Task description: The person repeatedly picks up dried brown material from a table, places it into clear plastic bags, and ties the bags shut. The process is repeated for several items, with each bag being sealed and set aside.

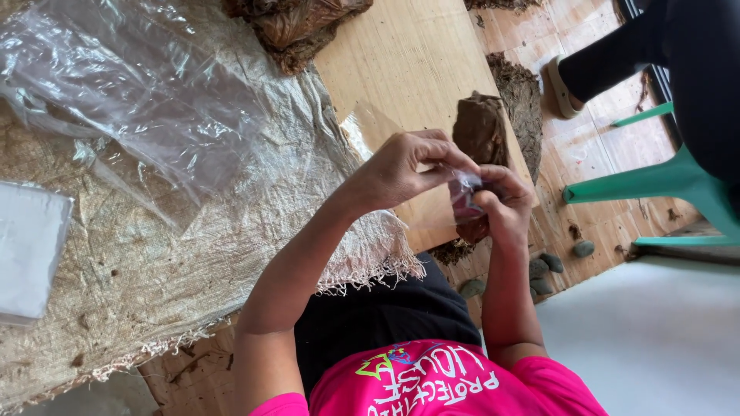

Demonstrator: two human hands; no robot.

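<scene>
1. Two hands pinching one clear bag (460, 202) — left hand (401, 169) gripping its top edge, right hand (505, 204) clutching its lower part.
2. Hovering above board (401, 62), near brown lump (479, 127) — cloth (193, 254) lying alongside.

— What sort of place is this?
— A home workshop, I'd say: a wooden bench (408, 54) spread with woven sacking (154, 254), clear plastic sheets (131, 85), brown clumps (479, 127), a green plastic chair (663, 181) beside it.

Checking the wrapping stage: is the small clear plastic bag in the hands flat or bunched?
Bunched: the small clear plastic bag is crumpled between left hand and right hand fingertips.
</scene>
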